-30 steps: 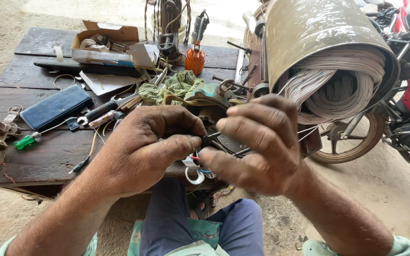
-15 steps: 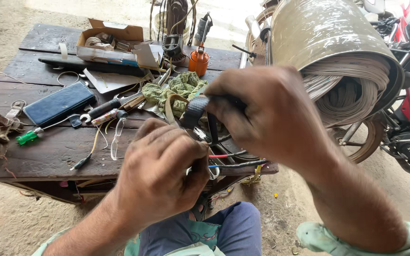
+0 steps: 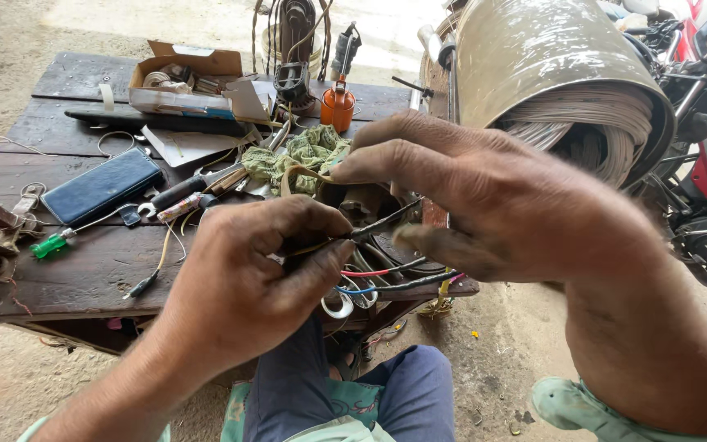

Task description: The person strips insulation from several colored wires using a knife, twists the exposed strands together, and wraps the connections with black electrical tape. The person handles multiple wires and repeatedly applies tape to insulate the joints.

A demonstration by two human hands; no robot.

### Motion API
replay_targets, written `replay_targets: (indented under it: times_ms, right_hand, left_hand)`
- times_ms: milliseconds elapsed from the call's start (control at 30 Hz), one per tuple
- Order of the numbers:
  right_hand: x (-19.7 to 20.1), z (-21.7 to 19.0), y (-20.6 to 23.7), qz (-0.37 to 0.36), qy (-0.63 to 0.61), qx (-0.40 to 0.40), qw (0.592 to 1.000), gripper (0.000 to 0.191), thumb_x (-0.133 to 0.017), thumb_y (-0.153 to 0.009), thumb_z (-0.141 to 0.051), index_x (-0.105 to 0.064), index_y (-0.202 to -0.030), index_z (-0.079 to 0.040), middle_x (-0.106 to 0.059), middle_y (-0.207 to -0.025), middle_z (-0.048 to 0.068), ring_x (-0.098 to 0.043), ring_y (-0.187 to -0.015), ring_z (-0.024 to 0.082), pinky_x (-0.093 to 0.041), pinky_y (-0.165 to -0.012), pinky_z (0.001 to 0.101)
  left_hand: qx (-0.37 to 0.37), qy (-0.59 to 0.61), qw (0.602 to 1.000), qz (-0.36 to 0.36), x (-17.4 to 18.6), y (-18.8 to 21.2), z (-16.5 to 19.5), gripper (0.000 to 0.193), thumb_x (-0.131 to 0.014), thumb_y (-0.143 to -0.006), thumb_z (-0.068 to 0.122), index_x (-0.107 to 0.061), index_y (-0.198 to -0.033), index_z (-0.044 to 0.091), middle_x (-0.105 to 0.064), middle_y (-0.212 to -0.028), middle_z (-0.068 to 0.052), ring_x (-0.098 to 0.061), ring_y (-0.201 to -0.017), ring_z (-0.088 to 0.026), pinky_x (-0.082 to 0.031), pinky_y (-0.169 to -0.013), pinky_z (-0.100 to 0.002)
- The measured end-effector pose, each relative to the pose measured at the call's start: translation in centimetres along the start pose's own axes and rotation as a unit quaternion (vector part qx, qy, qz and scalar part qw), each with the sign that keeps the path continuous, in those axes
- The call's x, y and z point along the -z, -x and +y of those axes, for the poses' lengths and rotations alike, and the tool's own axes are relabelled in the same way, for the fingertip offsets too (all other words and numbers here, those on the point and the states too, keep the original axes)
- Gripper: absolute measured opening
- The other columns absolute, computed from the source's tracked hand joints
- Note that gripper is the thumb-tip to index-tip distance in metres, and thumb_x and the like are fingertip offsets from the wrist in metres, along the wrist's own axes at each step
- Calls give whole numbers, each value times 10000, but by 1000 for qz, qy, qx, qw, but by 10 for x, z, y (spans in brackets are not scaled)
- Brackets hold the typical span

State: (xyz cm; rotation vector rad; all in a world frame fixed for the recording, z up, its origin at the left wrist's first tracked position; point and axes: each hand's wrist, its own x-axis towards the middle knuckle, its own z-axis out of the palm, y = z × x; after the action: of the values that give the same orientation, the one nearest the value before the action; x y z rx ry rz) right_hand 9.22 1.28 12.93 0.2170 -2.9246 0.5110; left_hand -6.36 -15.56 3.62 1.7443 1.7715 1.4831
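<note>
The left hand (image 3: 247, 278) pinches a thin black wire (image 3: 382, 223) between thumb and fingers. The right hand (image 3: 484, 196) pinches the same wire just beside it. Red and blue wires (image 3: 370, 278) hang below both hands, above the dark wooden table (image 3: 83, 262).

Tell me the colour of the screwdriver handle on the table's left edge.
Green screwdriver handle, translucent, seen in the head view.
</note>
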Motion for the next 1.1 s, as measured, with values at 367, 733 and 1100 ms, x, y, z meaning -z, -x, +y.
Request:
replay_targets:
  times_ms: [367,733,1100]
  right_hand:
    - [-72,40,28,332,235,211,889,280,-843,-925,-207,-690,-1157,-242,-631,-1246,53,-650,-1019,212,-514,-922,428]
    - [-34,27,13,213,102,-21,972,116,-726,-934,-75,-758,-1045,-93,-766,-862,107,-764,-741,183,-637,-617,353]
    - [-1,4,5,81,43,36,995,432,-708,-937,-184,-580,-1302,8,-730,-1076,189,-739,-900,286,-596,-813,421]
  left_hand:
    - [130,219,965,-63,-4,-15,-6,180,-681,-879,116,-759,-1007,15,-774,-832,-53,-729,-739,-102,-628,-664,-265]
    - [-207,-146,957,138,-36,0,-4,182,-737,-805,56,-608,-931,37,-633,-772,-81,-657,-693,-233,-528,-637,-360]
    - [-183,-158,964,107,-31,-1,2,223,-763,-894,81,-708,-1101,21,-703,-847,-87,-689,-720,-217,-540,-651,-347]
